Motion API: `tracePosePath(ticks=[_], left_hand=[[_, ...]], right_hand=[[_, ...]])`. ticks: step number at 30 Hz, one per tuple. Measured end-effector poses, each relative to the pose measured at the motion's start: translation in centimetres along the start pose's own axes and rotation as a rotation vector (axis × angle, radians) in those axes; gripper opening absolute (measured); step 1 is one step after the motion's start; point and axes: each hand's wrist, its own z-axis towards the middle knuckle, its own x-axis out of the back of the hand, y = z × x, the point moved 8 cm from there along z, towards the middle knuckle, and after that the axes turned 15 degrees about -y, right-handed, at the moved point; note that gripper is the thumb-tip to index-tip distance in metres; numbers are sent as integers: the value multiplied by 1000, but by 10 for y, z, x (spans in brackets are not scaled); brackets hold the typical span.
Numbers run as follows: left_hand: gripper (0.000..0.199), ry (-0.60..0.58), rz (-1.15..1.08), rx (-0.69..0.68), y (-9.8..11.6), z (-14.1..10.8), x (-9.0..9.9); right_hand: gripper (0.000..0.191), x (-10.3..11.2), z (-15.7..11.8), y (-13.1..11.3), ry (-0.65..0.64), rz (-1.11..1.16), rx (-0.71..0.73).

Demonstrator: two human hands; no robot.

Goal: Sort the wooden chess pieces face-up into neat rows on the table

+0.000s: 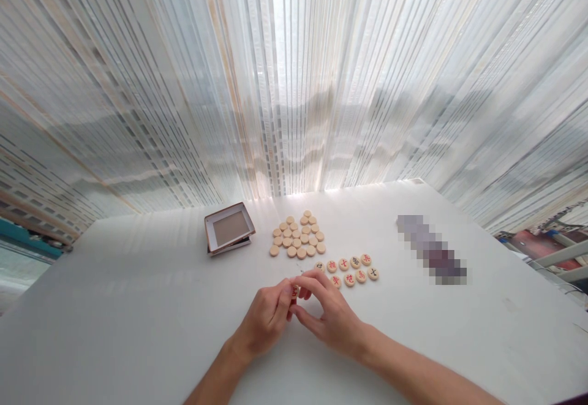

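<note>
Close to the table's front, my left hand (266,319) is closed on a Chinese chess piece (295,292) with a red character on its face. My right hand (334,318) curves in from the other side, its index finger at the top of that piece and its thumb just below. The fingers partly cover the piece. Right behind my right hand lie two short rows of face-up Chinese chess pieces (350,280), with red or black characters; my hand hides part of the near left end. Farther back, several blank-side-up pieces (301,239) are spread in a loose group.
A shallow open box (229,228) rests tilted on another box part at the back left of the white table (151,313). A blurred-out object (432,250) lies at the right. Striped sheer curtains (294,86) hang along the table's far edge.
</note>
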Motion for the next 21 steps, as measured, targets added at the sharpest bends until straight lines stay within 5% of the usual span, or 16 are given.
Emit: tracePosePath(ticks=[5,13,21], left_hand=[[45,-18,-99,-9,0,-1,-2],[42,-22,-290,-19,1,2,-1],[31,88,-458,9,-16,9,6]], right_hand=[[29,5,-2,-4,64,-54,50],[42,8,-2,-1,61,-134,52],[40,12,4,-1,-33,-243,41]])
